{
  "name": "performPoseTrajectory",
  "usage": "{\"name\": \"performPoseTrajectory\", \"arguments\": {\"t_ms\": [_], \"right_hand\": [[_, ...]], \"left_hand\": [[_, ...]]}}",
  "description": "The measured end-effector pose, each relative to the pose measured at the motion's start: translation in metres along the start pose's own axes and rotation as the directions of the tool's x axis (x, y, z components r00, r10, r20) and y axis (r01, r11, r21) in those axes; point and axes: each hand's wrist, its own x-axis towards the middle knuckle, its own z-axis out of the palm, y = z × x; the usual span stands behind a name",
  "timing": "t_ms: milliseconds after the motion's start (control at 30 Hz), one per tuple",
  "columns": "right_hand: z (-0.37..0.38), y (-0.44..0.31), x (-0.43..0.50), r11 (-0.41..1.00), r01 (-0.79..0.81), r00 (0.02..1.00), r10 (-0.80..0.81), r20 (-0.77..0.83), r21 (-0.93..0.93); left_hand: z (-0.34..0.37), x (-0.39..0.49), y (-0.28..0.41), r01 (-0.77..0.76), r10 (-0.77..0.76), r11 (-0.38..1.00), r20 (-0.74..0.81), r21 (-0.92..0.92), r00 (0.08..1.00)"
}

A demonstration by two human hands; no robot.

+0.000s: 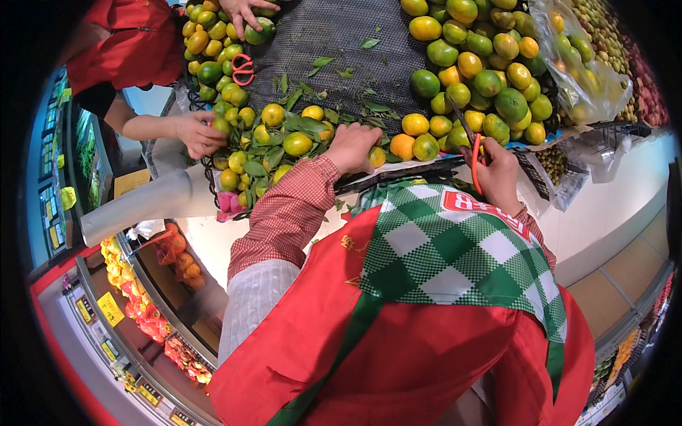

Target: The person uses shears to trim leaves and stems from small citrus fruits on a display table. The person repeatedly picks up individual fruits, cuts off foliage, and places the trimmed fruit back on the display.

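Observation:
Scissors with orange-red handles (476, 165) are in my right hand (495, 173), their dark blades pointing away over a pile of green-orange mandarins (487, 82). My left hand (354, 146) reaches down among loose green leaves (306, 124) and mandarins at the near edge of the display. Its fingertips are hidden, so whether they grip anything cannot be told. Close by its thumb sits an orange mandarin (377, 156). More leafy mandarins (297, 144) lie to the left of this hand.
A co-worker's hand (200, 133) is at the left mandarins; another hand (248, 13) touches a green fruit at the top. Red-handled scissors (243, 70) lie near black mesh matting (346, 53) strewn with leaves. A clear plastic bag (586, 64) rests at right. A plastic film roll (144, 205) juts out left.

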Motion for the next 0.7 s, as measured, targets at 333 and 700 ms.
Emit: {"name": "performPoseTrajectory", "arguments": {"t_ms": [333,700], "right_hand": [[-0.005,0.005,-0.006,0.999,-0.028,1.000,0.028,-0.008,0.021],[-0.019,-0.040,0.020,0.979,0.205,0.881,-0.179,0.439,-0.013]], "left_hand": [[-0.025,-0.016,-0.006,-0.060,0.094,0.040,-0.056,-0.997,0.994],[-0.030,-0.045,0.043,-0.244,-0.008,-0.264,-0.251,-0.933,0.968]]}}
